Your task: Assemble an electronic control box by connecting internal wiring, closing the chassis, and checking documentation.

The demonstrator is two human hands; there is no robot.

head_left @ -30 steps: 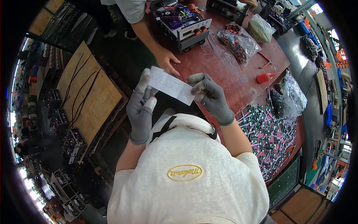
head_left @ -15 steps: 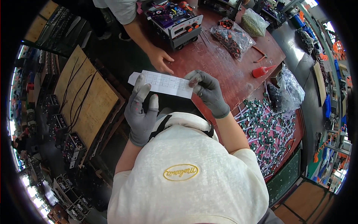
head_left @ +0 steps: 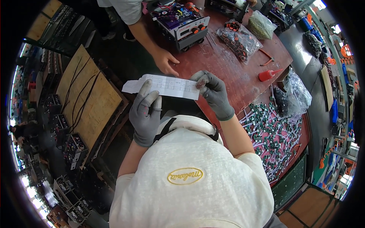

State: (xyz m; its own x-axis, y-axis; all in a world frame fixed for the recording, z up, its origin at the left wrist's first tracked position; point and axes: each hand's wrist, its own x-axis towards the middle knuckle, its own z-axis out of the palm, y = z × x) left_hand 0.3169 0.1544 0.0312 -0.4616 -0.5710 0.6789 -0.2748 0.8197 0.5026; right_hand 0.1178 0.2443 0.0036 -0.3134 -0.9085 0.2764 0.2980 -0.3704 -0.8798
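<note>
A white paper slip printed with a table is held out in front of my chest, at the near left edge of the red table. My right hand, in a grey glove, pinches its right end between thumb and fingers. My left hand, gloved the same way, grips the slip toward the left with its fingertips. Beyond my left fingers a loose paper end sticks out to the left. Just past the slip, a co-worker's bare hand rests by the table edge.
On the red table stand an opened device, bags of parts, orange-handled pliers and a red bottle. Small green connectors with white wires cover the right side. A wooden board with black cables lies left.
The slip has shifted slightly and its left end now reaches farther left, with a loose end more spread out. My left fingers have curled in closer on it.
</note>
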